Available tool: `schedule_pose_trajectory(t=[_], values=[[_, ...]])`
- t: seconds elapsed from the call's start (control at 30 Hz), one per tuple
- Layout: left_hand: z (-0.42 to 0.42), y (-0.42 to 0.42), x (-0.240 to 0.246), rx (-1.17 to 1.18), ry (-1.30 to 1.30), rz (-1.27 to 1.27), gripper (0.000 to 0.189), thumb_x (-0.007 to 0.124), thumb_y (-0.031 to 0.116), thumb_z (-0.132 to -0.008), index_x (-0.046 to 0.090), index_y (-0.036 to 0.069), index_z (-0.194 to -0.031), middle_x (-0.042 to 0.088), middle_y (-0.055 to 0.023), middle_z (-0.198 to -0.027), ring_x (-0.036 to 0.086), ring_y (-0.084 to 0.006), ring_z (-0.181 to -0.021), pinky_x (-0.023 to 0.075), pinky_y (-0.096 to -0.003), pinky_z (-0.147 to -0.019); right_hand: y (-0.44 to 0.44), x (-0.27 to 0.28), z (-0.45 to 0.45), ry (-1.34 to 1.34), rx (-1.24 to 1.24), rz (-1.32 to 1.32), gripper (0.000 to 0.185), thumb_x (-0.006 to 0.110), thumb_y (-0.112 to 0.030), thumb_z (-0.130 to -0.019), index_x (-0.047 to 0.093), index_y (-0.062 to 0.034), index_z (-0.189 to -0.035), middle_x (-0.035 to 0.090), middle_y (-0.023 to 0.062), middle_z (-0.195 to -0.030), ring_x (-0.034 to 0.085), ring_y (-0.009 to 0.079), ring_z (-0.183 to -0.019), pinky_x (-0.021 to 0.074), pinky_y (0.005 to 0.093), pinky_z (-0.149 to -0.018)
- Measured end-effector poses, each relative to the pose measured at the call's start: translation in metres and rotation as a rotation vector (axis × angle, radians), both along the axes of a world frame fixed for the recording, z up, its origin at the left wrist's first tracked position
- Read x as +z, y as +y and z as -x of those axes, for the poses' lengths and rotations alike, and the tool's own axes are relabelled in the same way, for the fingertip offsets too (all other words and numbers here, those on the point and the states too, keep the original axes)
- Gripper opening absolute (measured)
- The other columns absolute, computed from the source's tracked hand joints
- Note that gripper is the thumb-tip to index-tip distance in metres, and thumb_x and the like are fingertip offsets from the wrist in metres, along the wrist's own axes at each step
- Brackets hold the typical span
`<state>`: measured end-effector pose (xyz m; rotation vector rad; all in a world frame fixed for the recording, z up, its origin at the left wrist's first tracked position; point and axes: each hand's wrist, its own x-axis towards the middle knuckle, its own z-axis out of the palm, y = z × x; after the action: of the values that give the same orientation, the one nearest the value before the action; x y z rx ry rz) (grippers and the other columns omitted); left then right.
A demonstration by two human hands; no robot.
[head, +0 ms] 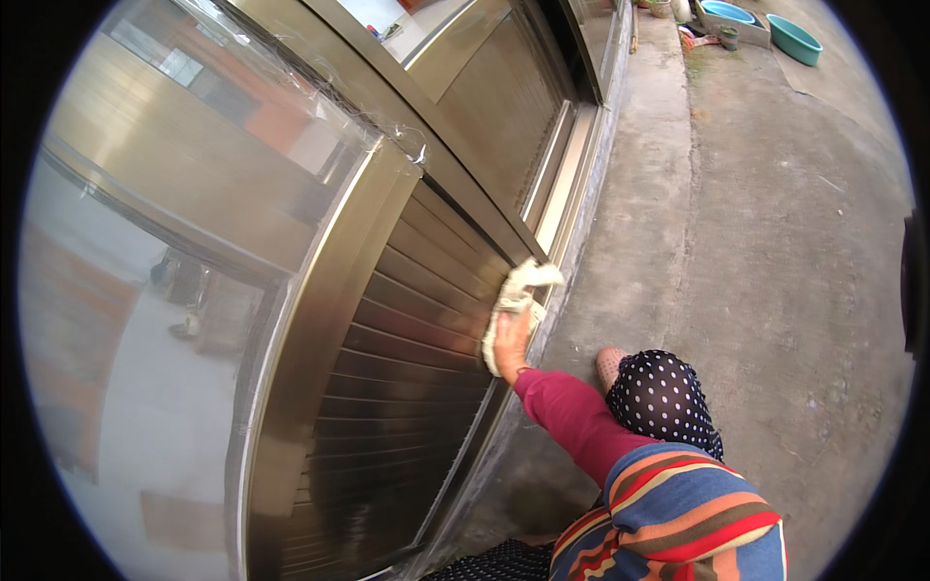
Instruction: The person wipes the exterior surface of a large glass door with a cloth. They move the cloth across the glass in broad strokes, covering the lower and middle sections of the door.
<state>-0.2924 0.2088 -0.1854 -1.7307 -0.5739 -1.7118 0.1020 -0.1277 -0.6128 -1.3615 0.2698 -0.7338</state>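
Observation:
My right hand (512, 341) is spread over a crumpled cream-white cloth (517, 287), which lies against the lower edge of a ribbed, bronze-coloured metal door panel (407, 327). Part of the cloth sticks out past the fingers toward the door track (563, 189); hand and cloth are slightly blurred. A magenta sleeve covers the forearm. My left hand is out of view. Above the ribbed panel, the door's glass (174, 363) carries reflections, and torn clear film with loose shreds (418, 154) clings near the frame's corner.
A second door panel (501, 102) stands beyond the track. Concrete ground (770, 254) runs along the doorway, with a raised strip beside the sill. My polka-dot-covered knee (661, 399) is close to my arm. Farther off are a green tub (795, 40), a blue basin (726, 11) and a plant pot (729, 36).

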Motion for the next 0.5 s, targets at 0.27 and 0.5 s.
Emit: schedule_pose_trajectory(t=[0.27, 0.5], values=[[0.006, 0.004, 0.000, 0.119, 0.029, -0.027, 0.050, 0.045, 0.016, -0.102, 0.033, -0.014, -0.140, 0.033, -0.0335, -0.146, 0.033, -0.0442, -0.137, 0.0256, -0.0479, -0.114, -0.001, -0.027, -0.030, 0.344, -0.309, -0.398, 0.054, 0.050, -0.019, -0.095, 0.038, 0.0109, -0.138, 0.043, 0.0306, -0.139, 0.038, 0.0420, -0.132, 0.0266, 0.0426, -0.113], [-0.005, 0.002, -0.004, 0.009, 0.012, 0.039, 0.051, 0.043, 0.017, -0.103, 0.031, -0.016, -0.141, 0.029, -0.0343, -0.148, 0.029, -0.0456, -0.138, 0.0236, -0.0495, -0.114, -0.043, -0.032, -0.079, 0.476, -0.334, -0.371, 0.050, 0.048, -0.018, -0.094, 0.043, 0.0113, -0.135, 0.042, 0.0294, -0.142, 0.035, 0.0396, -0.136, 0.0246, 0.0413, -0.115]])
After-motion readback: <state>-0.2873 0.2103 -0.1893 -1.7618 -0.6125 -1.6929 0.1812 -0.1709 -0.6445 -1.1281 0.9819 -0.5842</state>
